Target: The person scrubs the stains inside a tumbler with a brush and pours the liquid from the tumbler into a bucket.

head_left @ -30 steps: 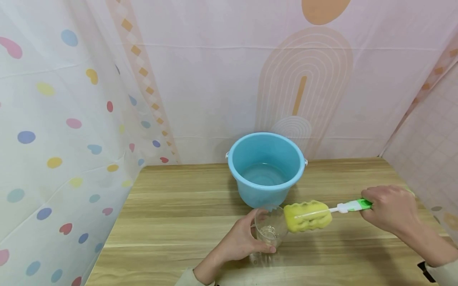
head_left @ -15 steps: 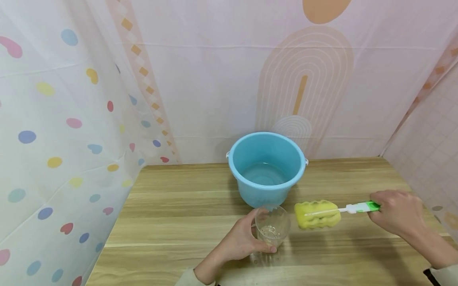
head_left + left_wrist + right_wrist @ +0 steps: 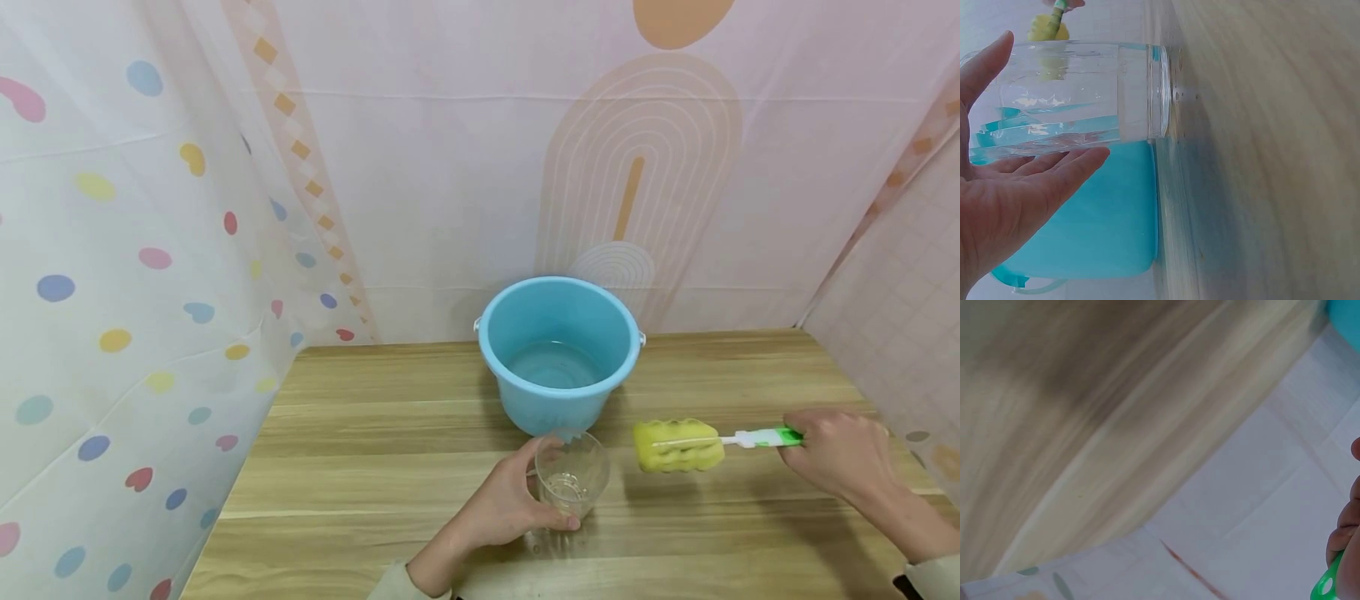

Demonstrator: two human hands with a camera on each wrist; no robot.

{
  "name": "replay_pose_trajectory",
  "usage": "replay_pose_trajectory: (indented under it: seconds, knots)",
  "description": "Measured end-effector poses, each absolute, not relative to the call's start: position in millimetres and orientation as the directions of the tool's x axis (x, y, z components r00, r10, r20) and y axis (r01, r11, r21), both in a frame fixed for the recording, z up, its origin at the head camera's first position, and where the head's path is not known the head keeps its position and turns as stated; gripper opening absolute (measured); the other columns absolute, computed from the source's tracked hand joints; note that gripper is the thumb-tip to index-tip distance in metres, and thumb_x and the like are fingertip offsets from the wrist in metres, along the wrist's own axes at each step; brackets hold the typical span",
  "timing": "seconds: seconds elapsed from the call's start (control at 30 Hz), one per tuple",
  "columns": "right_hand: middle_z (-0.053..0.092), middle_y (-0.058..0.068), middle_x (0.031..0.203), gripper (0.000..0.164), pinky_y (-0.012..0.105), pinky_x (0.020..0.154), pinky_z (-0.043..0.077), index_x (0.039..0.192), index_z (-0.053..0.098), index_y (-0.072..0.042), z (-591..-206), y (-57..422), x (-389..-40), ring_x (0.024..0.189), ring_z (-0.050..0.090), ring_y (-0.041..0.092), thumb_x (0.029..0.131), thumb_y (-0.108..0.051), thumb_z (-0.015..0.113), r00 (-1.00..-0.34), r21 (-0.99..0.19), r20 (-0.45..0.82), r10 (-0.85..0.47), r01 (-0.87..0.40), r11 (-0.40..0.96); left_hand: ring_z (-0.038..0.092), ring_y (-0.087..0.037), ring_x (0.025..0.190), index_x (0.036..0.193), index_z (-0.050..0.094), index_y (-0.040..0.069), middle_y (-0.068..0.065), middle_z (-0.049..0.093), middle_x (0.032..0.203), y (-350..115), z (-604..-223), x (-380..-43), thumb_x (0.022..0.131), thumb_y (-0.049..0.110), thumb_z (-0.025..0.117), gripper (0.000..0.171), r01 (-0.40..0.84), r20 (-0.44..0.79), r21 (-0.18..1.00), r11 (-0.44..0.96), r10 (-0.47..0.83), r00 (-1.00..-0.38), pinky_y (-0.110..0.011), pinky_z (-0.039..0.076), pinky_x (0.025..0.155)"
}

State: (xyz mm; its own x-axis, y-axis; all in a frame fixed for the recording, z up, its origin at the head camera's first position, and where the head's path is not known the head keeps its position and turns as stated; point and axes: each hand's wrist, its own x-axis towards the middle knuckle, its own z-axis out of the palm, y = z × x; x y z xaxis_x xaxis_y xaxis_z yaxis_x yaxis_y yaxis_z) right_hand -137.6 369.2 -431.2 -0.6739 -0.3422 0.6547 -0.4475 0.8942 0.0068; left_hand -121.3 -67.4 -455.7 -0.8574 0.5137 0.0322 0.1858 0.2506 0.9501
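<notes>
Holding cup [image 3: 579,477] | left hand [image 3: 512,503], fingers wide | right hand [image 3: 842,454], curled round brush [image 3: 696,447]

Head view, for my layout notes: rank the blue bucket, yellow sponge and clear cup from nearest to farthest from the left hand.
1. Clear cup: held by the left hand.
2. Blue bucket: just beyond the cup.
3. Yellow sponge: off to the right.

Head view looks forward and down; closer, tilted wrist views share the tabletop [image 3: 390,425].
</notes>
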Motion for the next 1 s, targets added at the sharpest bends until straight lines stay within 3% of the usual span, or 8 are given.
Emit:
replay_pose_trajectory:
  seconds: [0.23, 0.33, 0.57, 0.63, 0.83, 1.0]
  knots:
    - [0.017, -0.018, 0.058, 0.043, 0.019, 0.045, 0.014, 0.060, 0.027, -0.025, -443.2, 377.9, -132.4, 0.056, 0.010, -0.001, 0.055, -0.004, 0.063, -0.771, -0.033, 0.566, -0.290, -0.373, 0.927, 0.054, -0.031, 0.135, 0.152, 0.048, 0.008, -0.011, 0.056, 0.147, -66.2, -454.9, -120.7, 0.073, 0.019, 0.098, 0.094, 0.169, 0.034, 0.962, 0.213, 0.523, -0.852, -0.042, 0.048, 0.110]
    - [0.020, -0.016, 0.057, 0.041, 0.021, 0.043, 0.018, 0.060, 0.030, -0.025, -448.7, 382.7, -131.1, 0.054, 0.014, 0.001, 0.058, -0.004, 0.066, -0.810, -0.056, 0.522, -0.268, -0.346, 0.937, 0.054, -0.032, 0.135, 0.152, 0.048, 0.007, -0.012, 0.056, 0.147, -65.9, -455.4, -120.6, 0.073, 0.017, 0.098, 0.094, 0.170, 0.038, 0.964, 0.205, 0.523, -0.852, -0.042, 0.048, 0.110]
    - [0.023, -0.015, 0.053, 0.014, 0.020, 0.042, 0.019, 0.067, 0.063, -0.015, -457.2, 391.0, -127.7, 0.050, 0.016, 0.003, 0.066, -0.004, 0.071, -0.870, -0.077, 0.421, -0.256, -0.315, 0.946, 0.055, -0.031, 0.134, 0.151, 0.049, 0.007, -0.012, 0.055, 0.147, -66.7, -456.4, -121.7, 0.074, 0.020, 0.097, 0.092, 0.168, 0.033, 0.962, 0.213, 0.523, -0.852, -0.041, 0.048, 0.109]
    - [0.023, -0.014, 0.054, 0.012, 0.021, 0.042, 0.020, 0.069, 0.065, -0.014, -459.2, 392.7, -128.1, 0.051, 0.016, 0.004, 0.067, -0.004, 0.071, -0.877, -0.077, 0.411, -0.251, -0.307, 0.949, 0.055, -0.029, 0.134, 0.151, 0.049, 0.008, -0.011, 0.056, 0.148, -66.9, -456.2, -121.8, 0.074, 0.021, 0.097, 0.092, 0.177, 0.034, 0.958, 0.226, 0.521, -0.853, -0.040, 0.048, 0.109]
    - [0.022, -0.012, 0.056, 0.031, 0.022, 0.043, 0.021, 0.061, 0.046, -0.019, -466.3, 397.1, -128.3, 0.052, 0.017, 0.004, 0.071, -0.004, 0.071, -0.901, -0.098, 0.366, -0.235, -0.289, 0.952, 0.055, -0.028, 0.134, 0.151, 0.049, 0.009, -0.010, 0.056, 0.148, -67.3, -455.6, -121.4, 0.074, 0.022, 0.097, 0.092, 0.185, 0.037, 0.954, 0.238, 0.517, -0.855, -0.040, 0.048, 0.109]
    - [0.026, -0.010, 0.057, 0.035, 0.023, 0.043, 0.024, 0.062, 0.043, -0.020, -472.5, 400.2, -127.8, 0.052, 0.022, 0.005, 0.075, -0.007, 0.073, -0.925, -0.124, 0.315, -0.213, -0.262, 0.957, 0.055, -0.031, 0.134, 0.152, 0.048, 0.007, -0.013, 0.055, 0.148, -66.9, -455.8, -120.9, 0.074, 0.019, 0.097, 0.093, 0.173, 0.039, 0.962, 0.209, 0.524, -0.851, -0.042, 0.048, 0.110]
